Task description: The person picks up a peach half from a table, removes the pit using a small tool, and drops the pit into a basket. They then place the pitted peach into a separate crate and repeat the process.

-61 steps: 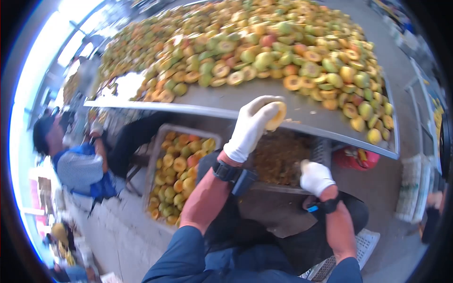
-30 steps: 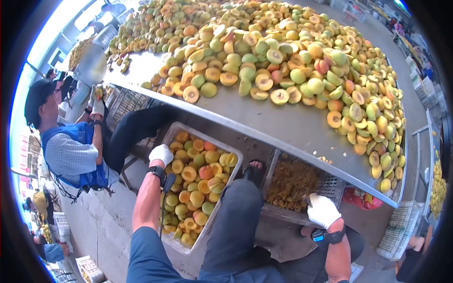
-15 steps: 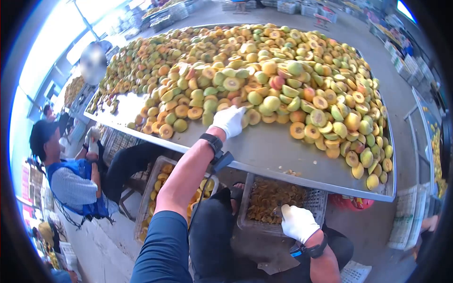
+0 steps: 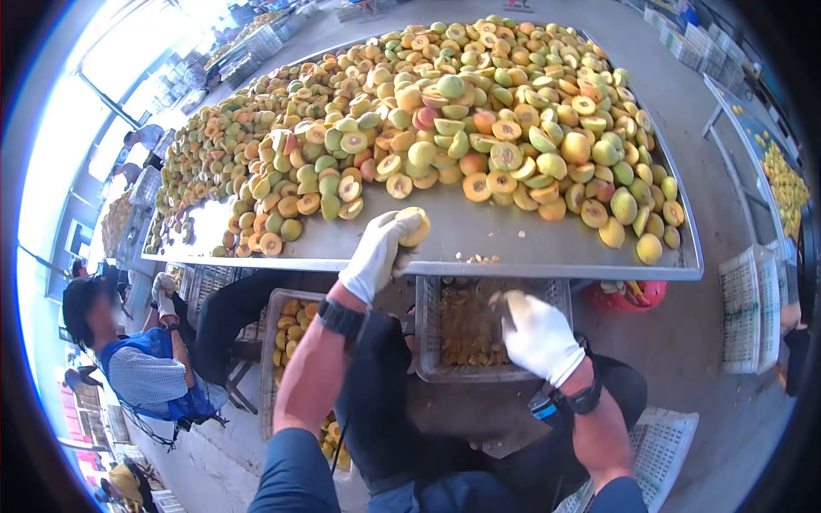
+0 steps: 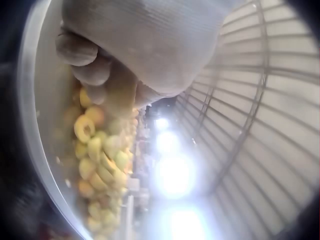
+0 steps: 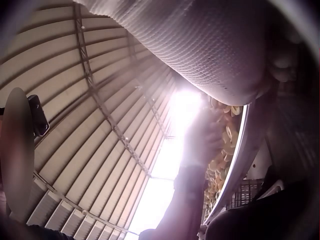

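My gloved left hand (image 4: 376,252) holds a yellow peach half (image 4: 414,227) just above the front edge of the metal table (image 4: 333,236). In the left wrist view its fingers (image 5: 92,70) curl round the peach half (image 5: 121,92). My gloved right hand (image 4: 540,338) is curled in front of the table, over the right side of a crate of brown pits (image 4: 472,352). A small dark-tipped tool (image 4: 495,298) pokes out at its fingers; blur hides its kind. A big heap of halved peaches (image 4: 410,111) covers much of the table.
A crate of peach halves (image 4: 267,376) stands on the floor, left of my legs. Another person (image 4: 158,368) sits at the left. A red container (image 4: 629,295) sits under the table's right end, and white crates (image 4: 746,312) stand farther right.
My left hand went down to the crate of peach halves, then reached to the heap, and is now back at the table edge with a peach half. My right hand stayed near the pit crate.
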Available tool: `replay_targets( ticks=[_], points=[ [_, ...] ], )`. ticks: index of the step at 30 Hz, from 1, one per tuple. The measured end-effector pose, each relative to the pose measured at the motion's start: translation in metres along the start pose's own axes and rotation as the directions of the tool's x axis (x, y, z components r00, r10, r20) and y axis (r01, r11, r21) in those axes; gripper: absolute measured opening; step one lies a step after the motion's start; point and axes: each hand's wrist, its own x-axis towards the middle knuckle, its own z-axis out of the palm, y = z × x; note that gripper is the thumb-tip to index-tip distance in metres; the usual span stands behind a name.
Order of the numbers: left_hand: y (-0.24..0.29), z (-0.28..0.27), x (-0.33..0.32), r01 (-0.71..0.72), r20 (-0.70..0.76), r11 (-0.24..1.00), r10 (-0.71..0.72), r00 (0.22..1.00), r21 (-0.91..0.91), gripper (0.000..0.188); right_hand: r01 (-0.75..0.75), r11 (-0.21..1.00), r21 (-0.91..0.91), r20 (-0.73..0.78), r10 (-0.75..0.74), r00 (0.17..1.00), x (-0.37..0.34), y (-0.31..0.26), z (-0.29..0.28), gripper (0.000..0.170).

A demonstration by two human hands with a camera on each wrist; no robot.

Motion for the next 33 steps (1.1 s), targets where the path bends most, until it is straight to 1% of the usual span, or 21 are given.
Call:
replay_targets(
  ticks=[1, 2, 3, 5, 6, 7, 9, 10, 13, 14, 15, 17, 18, 20, 23, 24, 25, 27, 29, 32, 33],
  points=[
    [-0.003, 0.014, -0.012, 0.008, 0.025, 0.991, -0.005, 1.0, -0.131, 0.029, 0.031, 0.995, 0.091, -0.112, -0.02, 0.994, 0.0, 0.0, 0.0, 0.02],
    [-0.008, 0.025, -0.018, 0.03, 0.061, 0.968, -0.016, 0.998, -0.25, 0.029, 0.05, 0.99, 0.134, -0.167, -0.028, 0.986, 0.002, -0.006, -0.005, 0.021],
    [-0.014, 0.032, -0.019, 0.138, 0.146, 0.913, -0.088, 0.985, -0.384, 0.027, 0.043, 0.991, 0.124, -0.169, -0.021, 0.985, 0.002, -0.009, -0.007, 0.021],
    [-0.022, 0.052, -0.024, 0.143, 0.165, 0.86, -0.069, 0.984, -0.491, 0.023, 0.068, 0.945, 0.321, -0.222, 0.006, 0.975, 0.004, -0.013, -0.006, 0.023],
    [-0.026, 0.058, -0.022, 0.156, 0.189, 0.84, -0.066, 0.98, -0.519, 0.022, 0.095, 0.944, 0.315, -0.251, -0.014, 0.968, 0.004, -0.012, -0.002, 0.023],
    [-0.029, 0.063, -0.02, 0.163, 0.198, 0.837, -0.066, 0.978, -0.523, 0.022, 0.087, 0.947, 0.308, -0.25, -0.008, 0.968, 0.004, -0.01, 0.002, 0.023],
    [-0.031, 0.074, -0.019, 0.069, 0.262, 0.908, 0.046, 0.964, -0.412, 0.023, 0.126, 0.946, 0.298, -0.275, -0.041, 0.961, 0.005, -0.008, 0.008, 0.028],
    [-0.025, 0.078, -0.022, 0.086, 0.266, 0.921, 0.02, 0.964, -0.379, 0.028, 0.107, 0.963, 0.246, -0.255, -0.042, 0.966, 0.005, -0.009, 0.008, 0.024],
    [-0.031, 0.086, -0.015, 0.087, 0.286, 0.93, 0.02, 0.958, -0.357, 0.03, 0.104, 0.969, 0.225, -0.28, -0.038, 0.959, 0.007, -0.012, 0.006, 0.02],
    [-0.033, 0.086, -0.014, 0.069, 0.318, 0.922, 0.061, 0.946, -0.381, 0.042, 0.1, 0.97, 0.223, -0.277, -0.035, 0.96, 0.007, -0.015, 0.004, 0.02],
    [-0.029, 0.087, -0.015, 0.071, 0.318, 0.92, 0.06, 0.946, -0.386, 0.042, 0.087, 0.971, 0.224, -0.267, -0.025, 0.963, 0.007, -0.018, 0.002, 0.018],
    [-0.016, 0.089, -0.022, 0.103, 0.471, 0.859, 0.17, 0.866, -0.501, 0.055, 0.075, 0.971, 0.225, -0.253, -0.016, 0.967, 0.009, -0.022, -0.002, 0.017],
    [-0.013, 0.09, -0.024, 0.105, 0.47, 0.859, 0.168, 0.867, -0.501, 0.055, 0.1, 0.961, 0.259, -0.294, -0.02, 0.956, 0.011, -0.023, -0.003, 0.015],
    [-0.009, 0.091, -0.027, 0.137, 0.51, 0.784, 0.25, 0.823, -0.605, 0.061, 0.125, 0.948, 0.293, -0.336, -0.02, 0.942, 0.013, -0.021, -0.004, 0.012],
    [-0.009, 0.09, -0.025, 0.183, 0.529, 0.798, 0.19, 0.827, -0.573, 0.062, 0.134, 0.926, 0.354, -0.32, -0.015, 0.947, 0.013, -0.012, -0.003, 0.016],
    [-0.011, 0.091, -0.024, 0.119, 0.494, 0.832, 0.201, 0.846, -0.542, 0.062, 0.104, 0.953, 0.285, -0.32, -0.008, 0.948, 0.013, -0.012, -0.001, 0.016],
    [-0.014, 0.094, -0.025, 0.121, 0.498, 0.833, 0.2, 0.844, -0.54, 0.062, 0.073, 0.974, 0.214, -0.318, -0.001, 0.948, 0.012, -0.012, 0.001, 0.016],
    [-0.015, 0.099, -0.03, 0.036, 0.355, 0.858, 0.173, 0.919, -0.513, 0.056, 0.084, 0.974, 0.208, -0.346, -0.007, 0.938, 0.013, -0.017, 0.001, 0.017],
    [-0.015, 0.1, -0.03, 0.046, 0.352, 0.856, 0.161, 0.922, -0.514, 0.052, 0.1, 0.974, 0.202, -0.376, -0.017, 0.926, 0.014, -0.017, 0.001, 0.018],
    [-0.018, 0.101, -0.028, 0.006, 0.322, 0.867, 0.178, 0.93, -0.498, 0.051, 0.051, 0.986, 0.156, -0.335, 0.005, 0.942, 0.015, -0.014, 0.004, 0.018],
    [-0.019, 0.101, -0.028, -0.038, 0.298, 0.872, 0.207, 0.932, -0.487, 0.051, 0.037, 0.985, 0.171, -0.316, 0.02, 0.948, 0.016, -0.016, 0.005, 0.019]
  ],
)
